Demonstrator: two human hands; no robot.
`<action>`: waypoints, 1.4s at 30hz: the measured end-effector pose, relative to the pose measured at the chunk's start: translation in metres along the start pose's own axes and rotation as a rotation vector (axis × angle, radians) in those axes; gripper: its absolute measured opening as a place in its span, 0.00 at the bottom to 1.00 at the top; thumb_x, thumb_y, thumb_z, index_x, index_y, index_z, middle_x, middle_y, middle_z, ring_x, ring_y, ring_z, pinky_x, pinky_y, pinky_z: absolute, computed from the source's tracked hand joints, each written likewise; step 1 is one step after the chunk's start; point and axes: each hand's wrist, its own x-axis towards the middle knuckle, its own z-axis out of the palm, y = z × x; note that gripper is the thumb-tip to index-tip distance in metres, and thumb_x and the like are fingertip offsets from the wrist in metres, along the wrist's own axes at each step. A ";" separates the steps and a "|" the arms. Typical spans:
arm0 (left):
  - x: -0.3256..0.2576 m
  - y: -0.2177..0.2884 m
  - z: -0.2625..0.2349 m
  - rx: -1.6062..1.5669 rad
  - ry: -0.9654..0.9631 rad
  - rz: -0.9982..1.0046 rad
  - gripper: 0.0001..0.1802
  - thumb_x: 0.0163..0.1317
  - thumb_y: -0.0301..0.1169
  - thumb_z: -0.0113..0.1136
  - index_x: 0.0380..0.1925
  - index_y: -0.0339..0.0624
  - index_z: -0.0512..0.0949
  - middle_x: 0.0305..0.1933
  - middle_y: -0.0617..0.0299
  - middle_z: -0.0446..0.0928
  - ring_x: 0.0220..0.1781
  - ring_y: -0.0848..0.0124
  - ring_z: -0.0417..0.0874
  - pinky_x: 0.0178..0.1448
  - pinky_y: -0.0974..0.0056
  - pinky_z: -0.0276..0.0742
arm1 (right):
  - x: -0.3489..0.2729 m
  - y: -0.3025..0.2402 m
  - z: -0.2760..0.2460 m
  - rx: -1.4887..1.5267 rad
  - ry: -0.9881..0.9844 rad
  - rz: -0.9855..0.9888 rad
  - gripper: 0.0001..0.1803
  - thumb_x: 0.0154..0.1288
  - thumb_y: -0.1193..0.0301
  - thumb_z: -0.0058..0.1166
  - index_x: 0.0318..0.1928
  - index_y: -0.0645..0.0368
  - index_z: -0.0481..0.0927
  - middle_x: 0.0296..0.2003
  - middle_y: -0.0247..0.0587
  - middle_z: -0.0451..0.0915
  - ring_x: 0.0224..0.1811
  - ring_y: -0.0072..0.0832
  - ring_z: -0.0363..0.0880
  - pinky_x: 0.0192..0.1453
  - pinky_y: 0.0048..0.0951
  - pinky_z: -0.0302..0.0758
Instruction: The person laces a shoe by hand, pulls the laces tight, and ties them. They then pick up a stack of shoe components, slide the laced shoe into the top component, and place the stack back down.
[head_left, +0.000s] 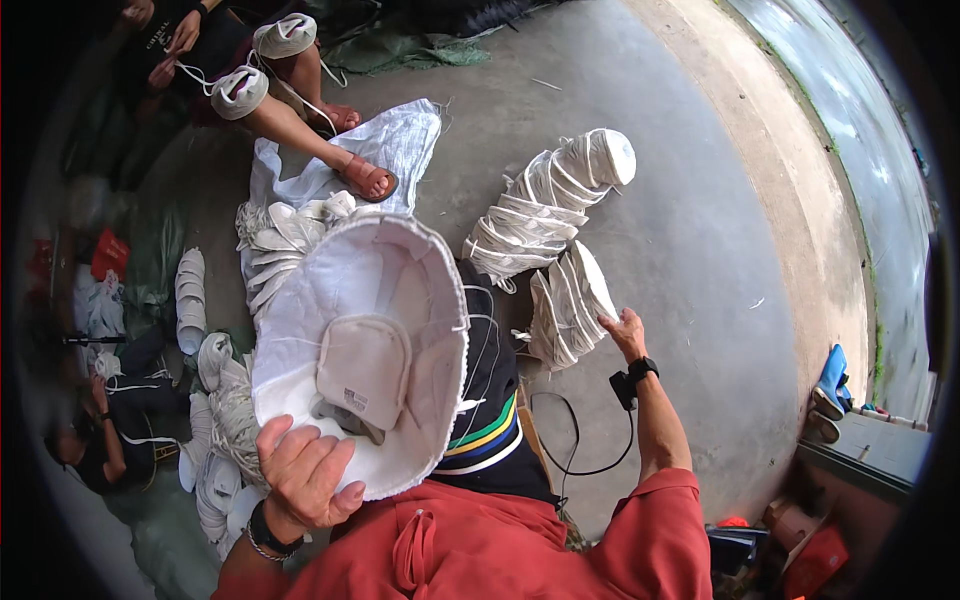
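Note:
My left hand (305,470) grips the edge of a white shoe upper (285,340), lifted close to my view. Its wide, stitch-edged underside faces me, showing the pale lining and a rounded tongue with a small printed label. To the right, the fingers of my right hand (625,332) are closed on the edge of a short nested stack of white shoe uppers (568,312), tilted on its side. A longer nested stack (545,205) lies just beyond it, touching or nearly touching. My fingertips on the short stack are partly hidden.
Another person (290,110) sits at the far left with white uppers on both knees. A second person (110,430) handles cord on the left. More white stacks (225,400) line my left side. A black cable (590,470) hangs near my right wrist; blue boots (830,380) stand far right.

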 end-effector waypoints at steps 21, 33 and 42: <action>0.009 -0.020 -0.004 0.005 -0.094 -0.048 0.21 0.61 0.46 0.39 0.29 0.42 0.77 0.24 0.62 0.75 0.32 0.66 0.75 0.54 0.53 0.59 | 0.035 -0.025 0.088 -0.218 -0.228 0.247 0.22 0.32 0.58 0.67 0.22 0.67 0.79 0.26 0.53 0.80 0.30 0.38 0.81 0.36 0.35 0.75; 0.001 -0.020 -0.013 -0.204 0.084 0.149 0.25 0.52 0.54 0.55 0.28 0.40 0.77 0.25 0.61 0.73 0.33 0.64 0.74 0.53 0.52 0.63 | -0.172 -0.179 -0.183 1.042 -0.013 -0.260 0.18 0.63 0.64 0.50 0.44 0.69 0.73 0.38 0.40 0.77 0.39 0.22 0.75 0.44 0.24 0.71; -0.027 -0.002 -0.014 -0.223 0.119 0.379 0.11 0.45 0.35 0.63 0.22 0.41 0.73 0.24 0.61 0.70 0.34 0.65 0.74 0.56 0.56 0.64 | -0.337 -0.320 -0.223 0.609 0.135 -0.658 0.18 0.61 0.69 0.52 0.45 0.74 0.73 0.31 0.37 0.75 0.35 0.24 0.75 0.42 0.23 0.72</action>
